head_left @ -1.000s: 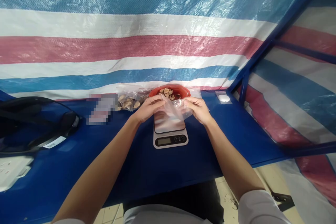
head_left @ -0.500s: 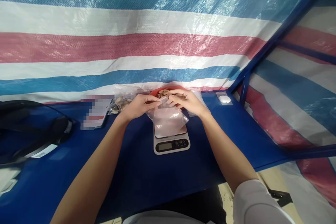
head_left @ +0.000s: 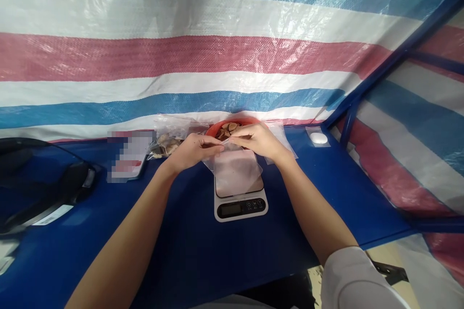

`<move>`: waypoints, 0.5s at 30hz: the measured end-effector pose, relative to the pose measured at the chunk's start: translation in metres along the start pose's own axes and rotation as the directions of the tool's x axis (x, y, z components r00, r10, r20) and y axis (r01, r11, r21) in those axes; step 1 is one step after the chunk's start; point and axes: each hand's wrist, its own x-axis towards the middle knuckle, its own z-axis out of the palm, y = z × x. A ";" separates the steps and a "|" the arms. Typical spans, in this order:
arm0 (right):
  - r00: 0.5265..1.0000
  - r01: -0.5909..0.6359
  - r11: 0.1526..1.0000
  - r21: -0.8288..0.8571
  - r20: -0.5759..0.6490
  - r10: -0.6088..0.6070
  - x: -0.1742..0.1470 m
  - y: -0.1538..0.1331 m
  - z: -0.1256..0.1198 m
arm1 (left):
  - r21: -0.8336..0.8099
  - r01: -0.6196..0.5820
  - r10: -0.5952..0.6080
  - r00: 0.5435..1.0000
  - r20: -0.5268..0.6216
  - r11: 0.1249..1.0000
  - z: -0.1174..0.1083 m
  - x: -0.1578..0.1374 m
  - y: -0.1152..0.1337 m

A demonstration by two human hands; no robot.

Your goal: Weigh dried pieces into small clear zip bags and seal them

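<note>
A clear plastic bag point(head_left: 237, 166) hangs between my hands by its upper edge, over a white digital kitchen scale point(head_left: 241, 210). My left hand point(head_left: 195, 150) pinches the edge from the left, thumb against fingers. On the other side my right hand point(head_left: 255, 141) grips the same edge with its fingertips. Through the see-through film the scale's plate shows, and I make out nothing inside the bag. Just behind my hands is a red bowl point(head_left: 213, 129) with dried brown slices point(head_left: 230, 129) in it, partly covered by my right hand.
Left of the bowl lies a clear bag of dried pieces point(head_left: 166, 145), beside a partly blurred-out flat package point(head_left: 136, 154). More flat clear bags point(head_left: 281, 140) lie at the right. A white oval object point(head_left: 318, 138) sits farther right. Black headgear point(head_left: 72, 188) occupies the table's left side.
The bag's upper edge is drawn flatter between my fingers, and its film hangs smoother over the scale. My view has shifted slightly; both hands keep their hold.
</note>
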 end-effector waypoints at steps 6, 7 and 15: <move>0.999 -0.047 0.997 0.056 0.000 0.047 -0.005 0.009 -0.012 | -0.055 0.098 -0.098 0.995 -0.004 0.994 -0.012 -0.004 0.000; 0.999 -0.048 0.997 0.056 0.010 0.047 -0.006 0.009 -0.014 | -0.054 0.092 -0.094 0.995 -0.025 0.994 -0.014 -0.005 0.001; 0.998 -0.031 0.999 0.015 0.050 0.030 -0.002 -0.001 0.002 | 0.088 0.014 -0.007 0.997 -0.079 0.996 -0.009 -0.005 0.000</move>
